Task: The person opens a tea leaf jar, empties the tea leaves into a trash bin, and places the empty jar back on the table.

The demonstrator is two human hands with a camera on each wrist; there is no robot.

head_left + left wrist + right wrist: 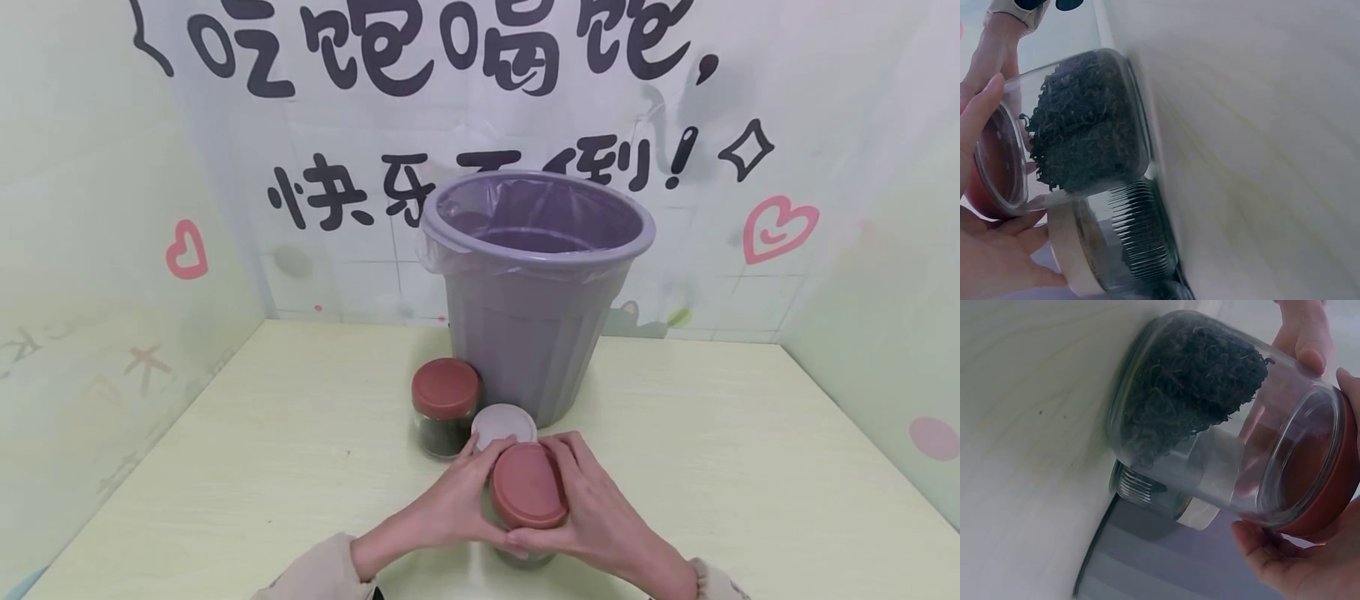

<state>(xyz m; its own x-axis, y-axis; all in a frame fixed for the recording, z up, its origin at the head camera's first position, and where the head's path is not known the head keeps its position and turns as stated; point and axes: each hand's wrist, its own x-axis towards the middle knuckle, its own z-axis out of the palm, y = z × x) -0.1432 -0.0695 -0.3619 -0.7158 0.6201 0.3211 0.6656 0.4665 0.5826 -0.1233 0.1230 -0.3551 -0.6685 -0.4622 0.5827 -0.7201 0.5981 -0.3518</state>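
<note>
Both hands hold a clear glass jar [1172, 394] with a red lid [529, 485], with dark, curly dried leaves inside. My left hand [452, 502] curls around the lid's left side, its thumb at the front and fingers reaching behind. On the other side, my right hand [602, 521] grips the lid the same way. Directly behind stands a smaller jar with a white lid [501, 421]; its ribbed glass [1140, 231] shows in the left wrist view. Fingers of the left hand come right up to that white lid. The held jar's base is close to the tabletop.
A tall grey-purple bin [532, 333] with a clear plastic liner stands behind the jars. Left of it is another red-lidded jar [446, 404] with dark contents. Printed wall sheets [337, 283] enclose the pale wooden table [285, 433] at the back and sides.
</note>
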